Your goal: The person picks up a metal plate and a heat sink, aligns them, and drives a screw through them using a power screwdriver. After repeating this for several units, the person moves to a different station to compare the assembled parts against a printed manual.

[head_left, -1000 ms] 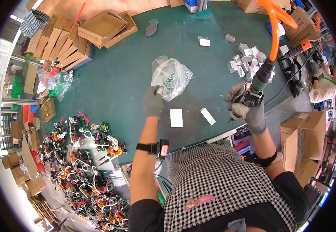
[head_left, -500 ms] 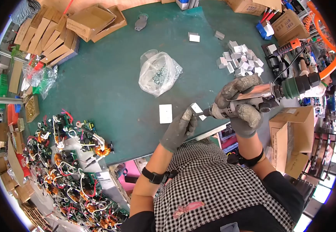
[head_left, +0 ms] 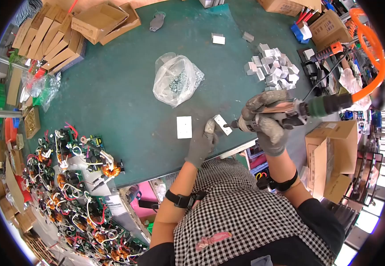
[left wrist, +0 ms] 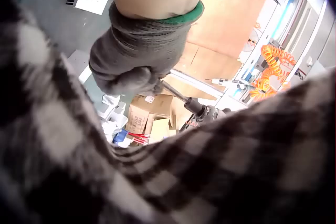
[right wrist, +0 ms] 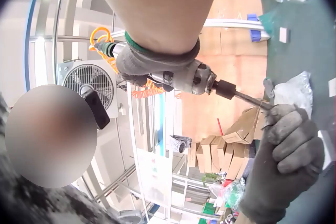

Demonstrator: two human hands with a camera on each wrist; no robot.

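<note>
My gloved right hand (head_left: 267, 122) grips a silver air screwdriver (head_left: 285, 113), with an orange coiled hose at its back end. In the right wrist view its long thin bit (right wrist: 252, 99) runs to the curled fingertips of my gloved left hand (right wrist: 289, 155). The left hand (left wrist: 139, 58) pinches the bit's tip; whether a screw sits there I cannot tell. Below the bit, near the table's front edge, lies a tilted white heat sink (head_left: 221, 123) with small holes. Left of it is a second white heat sink (head_left: 184, 127), flat side up.
A clear plastic bag (head_left: 163, 86) of small screws lies mid-table. Several finned heat sinks (head_left: 274, 66) are piled at the right. Wired circuit boards (head_left: 75, 186) crowd the left front. Cardboard boxes (head_left: 99, 20) stand at the back left, and an open carton (head_left: 329, 155) is at the right.
My left hand has left the screw bag and come to the bit's tip. My right hand has swung the screwdriver left and level, over the tilted heat sink.
</note>
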